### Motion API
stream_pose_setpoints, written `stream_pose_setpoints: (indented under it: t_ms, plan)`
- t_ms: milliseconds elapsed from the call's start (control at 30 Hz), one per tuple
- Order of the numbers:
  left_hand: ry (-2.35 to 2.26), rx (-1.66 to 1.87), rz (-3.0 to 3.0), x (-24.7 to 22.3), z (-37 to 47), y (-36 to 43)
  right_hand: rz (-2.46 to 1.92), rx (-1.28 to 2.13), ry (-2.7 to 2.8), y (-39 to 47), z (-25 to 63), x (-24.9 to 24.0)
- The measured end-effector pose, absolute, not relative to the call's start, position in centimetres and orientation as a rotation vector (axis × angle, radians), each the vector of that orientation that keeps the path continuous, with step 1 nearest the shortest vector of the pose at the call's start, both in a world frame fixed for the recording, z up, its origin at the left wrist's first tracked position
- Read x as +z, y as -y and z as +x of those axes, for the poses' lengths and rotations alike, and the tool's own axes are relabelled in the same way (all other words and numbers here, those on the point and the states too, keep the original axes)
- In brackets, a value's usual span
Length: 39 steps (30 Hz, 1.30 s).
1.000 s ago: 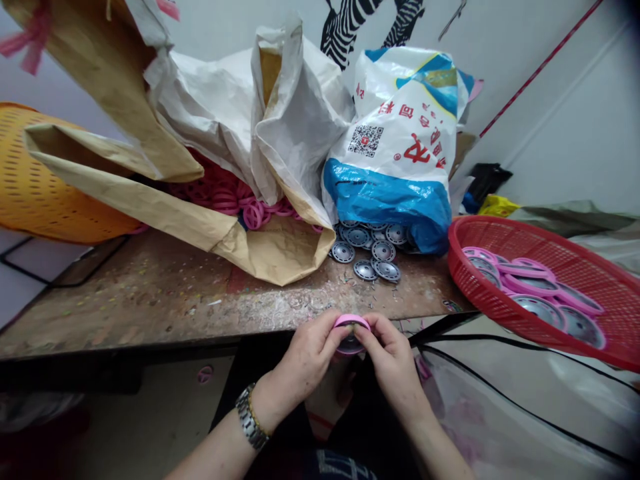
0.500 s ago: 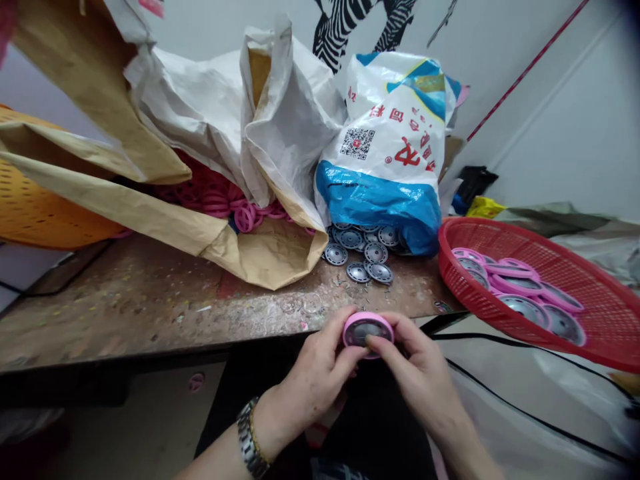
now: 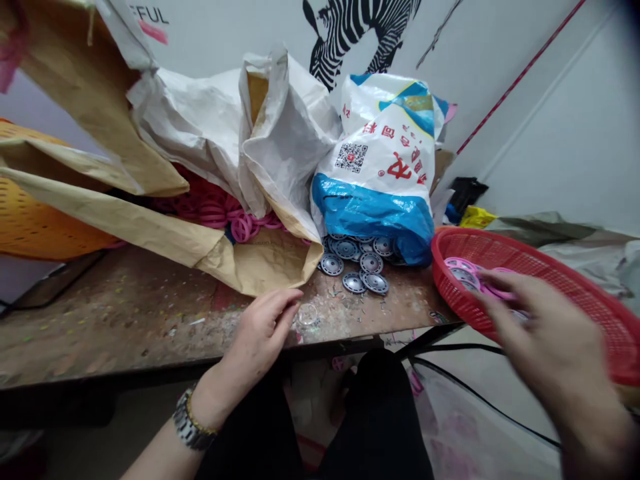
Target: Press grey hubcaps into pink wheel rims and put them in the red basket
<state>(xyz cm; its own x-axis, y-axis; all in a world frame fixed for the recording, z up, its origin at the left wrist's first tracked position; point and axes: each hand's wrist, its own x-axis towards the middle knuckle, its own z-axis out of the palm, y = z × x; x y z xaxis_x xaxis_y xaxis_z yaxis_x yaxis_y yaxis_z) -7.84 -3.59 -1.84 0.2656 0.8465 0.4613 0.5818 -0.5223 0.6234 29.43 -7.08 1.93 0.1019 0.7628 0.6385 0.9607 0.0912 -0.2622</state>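
Note:
My left hand, with a metal watch on its wrist, is over the table's front edge, just below the mouth of the brown paper bag. Its fingers are closed together and nothing shows between them. Pink plastic rings lie inside that bag. My right hand is over the red basket, smeared by motion, with its thumb and forefinger close to pink-rimmed grey wheels. Whether it holds a wheel is hidden. Grey wheel discs lie on the table between my hands, farther back.
A white and blue woven sack stands behind the discs. At the far left is an orange perforated basket. Small metal bits are scattered on the worn wooden table. Black cables run below the red basket.
Both hands held a pink-rimmed wheel together at the table edge. They have parted: my left moved left toward the paper bag, my right moved right over the red basket.

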Motion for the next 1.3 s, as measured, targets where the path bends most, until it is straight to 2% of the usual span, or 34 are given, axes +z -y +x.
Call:
stream_pose_setpoints:
  t_ms: [67, 167, 333, 667, 967, 1133, 1300]
  plan:
    - [-1.359, 1.084, 2.337, -1.5, -8.2, 2.2, -1.581, -0.293, 1.915, 6.0, 25.8, 0.1]
    - [-1.530, 0.915, 2.535, -0.6, -8.6, -0.3, -1.607, -0.270, 2.087, 3.8, 22.5, -3.0]
    - [-2.047, 0.355, 2.583, 1.6, -9.2, -4.8, -1.700, -0.321, 2.144, 0.4, 21.8, -6.5]
    - [-2.371, 0.197, 2.135, 3.2, -11.7, -12.9, -1.476, -0.243, 1.974, 0.3, 21.7, -6.1]
    - [-2.148, 0.493, 2.107, 2.9, -11.6, -11.5, -1.454, -0.005, 1.717, 2.1, 21.2, -5.6]
    - [-1.830, 0.657, 1.894, 2.4, -10.8, -8.7, -1.487, 0.364, 1.382, 2.7, 19.7, -4.4]
    - [-1.492, 0.776, 1.558, 0.4, -9.1, -4.8, -1.323, 0.836, 1.205, 3.7, 16.7, -2.5]
